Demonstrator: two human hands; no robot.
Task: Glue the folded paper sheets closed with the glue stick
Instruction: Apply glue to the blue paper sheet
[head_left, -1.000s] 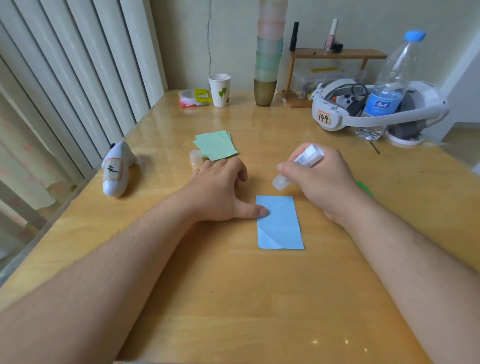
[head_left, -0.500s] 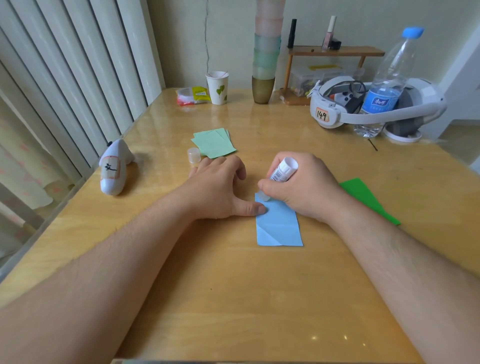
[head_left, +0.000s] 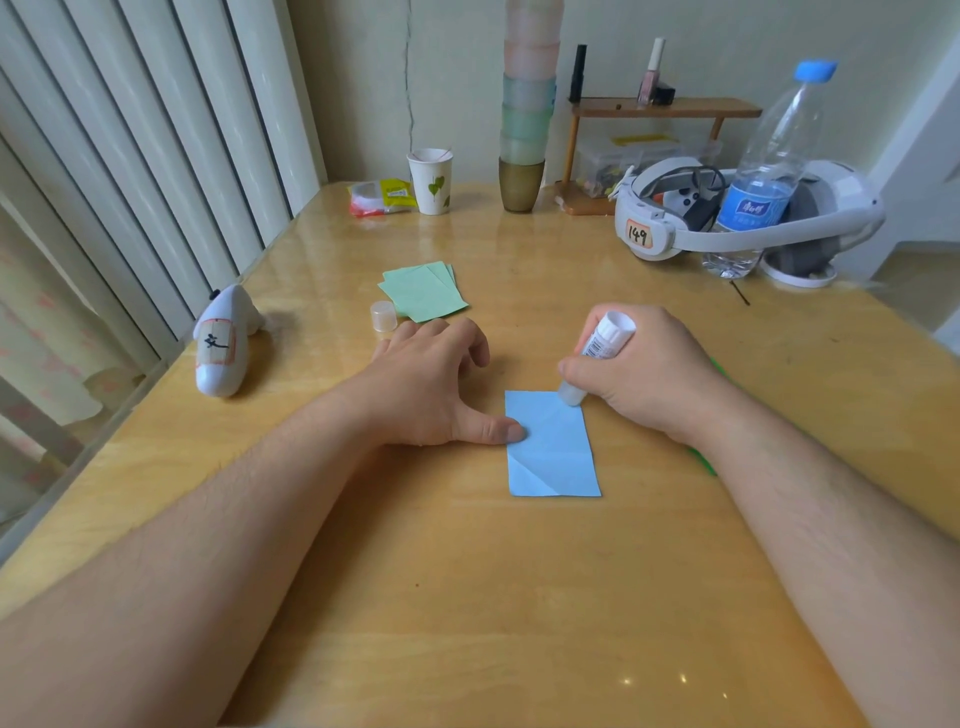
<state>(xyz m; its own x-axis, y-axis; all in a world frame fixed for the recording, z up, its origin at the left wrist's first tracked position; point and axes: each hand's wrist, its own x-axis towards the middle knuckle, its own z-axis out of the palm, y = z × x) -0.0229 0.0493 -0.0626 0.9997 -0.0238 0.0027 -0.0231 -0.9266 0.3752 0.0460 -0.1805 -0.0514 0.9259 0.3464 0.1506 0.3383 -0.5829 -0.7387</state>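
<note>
Blue folded paper (head_left: 551, 447) lies on the counter (head_left: 467, 597), pinned by the left hand (head_left: 431, 387) thumb, while the right hand (head_left: 644, 371), its grip clamped round the glue stick (head_left: 597, 358), dabs the far right corner; next, probably a steady stroke along the edge

light blue folded sheet (head_left: 551, 447), pale green sheets (head_left: 423, 291), white glue stick (head_left: 602, 348)

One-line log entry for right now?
right hand: grips white glue stick | tip: on folded blue paper sheet | left hand: thumb pins sheet
</note>
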